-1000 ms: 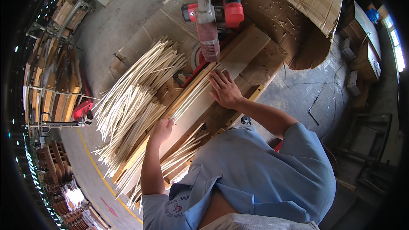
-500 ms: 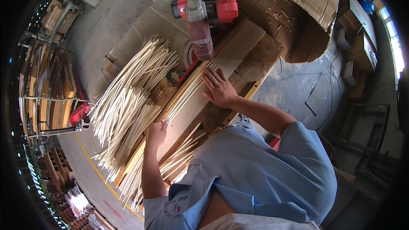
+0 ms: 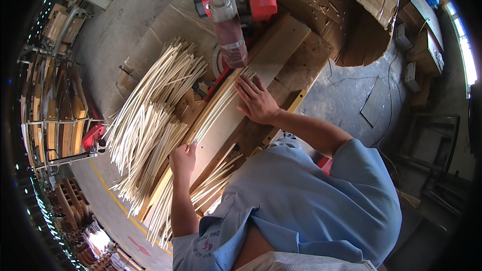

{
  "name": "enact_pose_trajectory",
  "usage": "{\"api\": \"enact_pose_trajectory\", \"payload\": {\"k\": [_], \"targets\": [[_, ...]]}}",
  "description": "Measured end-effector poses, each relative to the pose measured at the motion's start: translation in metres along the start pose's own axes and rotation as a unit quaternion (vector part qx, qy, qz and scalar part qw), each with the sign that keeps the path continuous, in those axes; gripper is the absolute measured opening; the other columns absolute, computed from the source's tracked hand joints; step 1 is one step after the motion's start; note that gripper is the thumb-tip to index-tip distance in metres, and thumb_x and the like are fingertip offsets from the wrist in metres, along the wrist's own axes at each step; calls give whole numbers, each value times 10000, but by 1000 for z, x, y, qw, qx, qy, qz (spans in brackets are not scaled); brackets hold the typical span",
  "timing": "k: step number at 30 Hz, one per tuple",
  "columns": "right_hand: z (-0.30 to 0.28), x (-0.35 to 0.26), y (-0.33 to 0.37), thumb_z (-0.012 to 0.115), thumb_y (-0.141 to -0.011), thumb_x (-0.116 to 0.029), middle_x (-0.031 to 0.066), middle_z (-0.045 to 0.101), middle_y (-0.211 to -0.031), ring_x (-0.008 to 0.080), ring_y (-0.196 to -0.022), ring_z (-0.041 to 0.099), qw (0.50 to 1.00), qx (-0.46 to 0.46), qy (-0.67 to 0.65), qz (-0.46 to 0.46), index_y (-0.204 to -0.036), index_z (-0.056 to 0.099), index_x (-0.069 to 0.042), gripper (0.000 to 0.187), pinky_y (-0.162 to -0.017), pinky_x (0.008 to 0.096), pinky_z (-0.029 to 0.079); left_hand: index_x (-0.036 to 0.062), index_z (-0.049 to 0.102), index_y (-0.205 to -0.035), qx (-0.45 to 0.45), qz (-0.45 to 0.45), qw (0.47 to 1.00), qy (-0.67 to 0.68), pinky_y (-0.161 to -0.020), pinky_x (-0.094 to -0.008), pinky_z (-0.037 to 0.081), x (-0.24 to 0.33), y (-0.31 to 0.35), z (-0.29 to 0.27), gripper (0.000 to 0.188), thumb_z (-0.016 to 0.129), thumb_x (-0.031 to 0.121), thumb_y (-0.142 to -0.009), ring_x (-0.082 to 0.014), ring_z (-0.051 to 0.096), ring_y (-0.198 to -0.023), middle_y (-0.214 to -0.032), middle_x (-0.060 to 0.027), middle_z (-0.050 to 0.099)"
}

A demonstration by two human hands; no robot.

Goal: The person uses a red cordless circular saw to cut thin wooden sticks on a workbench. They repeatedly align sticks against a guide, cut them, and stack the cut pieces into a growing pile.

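Observation:
A small bundle of thin pale wooden rods (image 3: 214, 114) lies along the long wooden fence (image 3: 198, 122) of a bench. My left hand (image 3: 183, 159) is closed around the near part of this bundle, thumb uppermost. Farther along, my right hand (image 3: 258, 102) rests with its fingers stretched out over the rods' far ends. Just beyond those fingertips stands a red and black cut-off saw (image 3: 230, 37), its blade guard wrapped in tape. The blade itself is hidden by the guard.
Left of the fence lies a big heap of pale rods (image 3: 150, 115). More loose rods (image 3: 215, 180) lie between my left arm and body. A large cardboard box (image 3: 346, 15) with small offcuts stands at the far right. A wheeled rack (image 3: 60, 115) holds wooden parts at left.
The whole view has shifted slightly. Both hands keep nearly the same places on the rods, and the saw shows no clear movement against the bench.

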State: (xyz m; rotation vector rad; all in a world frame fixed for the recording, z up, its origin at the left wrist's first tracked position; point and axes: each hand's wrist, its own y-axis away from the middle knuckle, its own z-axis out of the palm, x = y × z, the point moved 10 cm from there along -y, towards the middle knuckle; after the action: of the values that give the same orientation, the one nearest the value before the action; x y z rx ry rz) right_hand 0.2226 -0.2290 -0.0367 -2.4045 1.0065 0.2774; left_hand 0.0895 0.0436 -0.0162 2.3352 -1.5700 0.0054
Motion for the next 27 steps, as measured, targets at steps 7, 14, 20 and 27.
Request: {"api": "enact_pose_trajectory", "payload": {"k": [7,14,20,27], "targets": [[1,6,2,630,-952,-401,220,383,-1608,368,-1532,311,1000,-13,-3,19,-1491,473,50,720,-1254,599,207,42,734,-1030,289,116,950,-2,-756,-425,576,42,27,-77,206,746,227,-938,-352,717,-874,-965,-155,749],[-1,4,-2,665,-922,-425,241,373,-1614,375,-1543,300,999,-11,-32,8,-1548,363,59,847,-1257,610,180,53,738,-1094,218,368,904,22,-1161,-553,353,175,-9,-21,238,744,159,-881,-294,541,-1308,-1207,-65,717],[1,13,-1,730,-864,-431,253,367,-1617,387,-1548,290,997,-16,-80,16,-1595,240,44,1000,-1253,634,157,53,718,-1183,183,379,907,-25,-1189,-629,260,227,-39,3,337,738,122,-853,-345,424,-1443,-1322,-71,657],[-2,12,-2,761,-824,-395,234,345,-1631,388,-1548,286,993,-34,-107,22,-1604,238,15,1025,-1260,618,158,39,699,-1232,200,391,898,-25,-1166,-633,287,239,-52,19,407,719,112,-832,-390,393,-1463,-1321,-104,652]]}}
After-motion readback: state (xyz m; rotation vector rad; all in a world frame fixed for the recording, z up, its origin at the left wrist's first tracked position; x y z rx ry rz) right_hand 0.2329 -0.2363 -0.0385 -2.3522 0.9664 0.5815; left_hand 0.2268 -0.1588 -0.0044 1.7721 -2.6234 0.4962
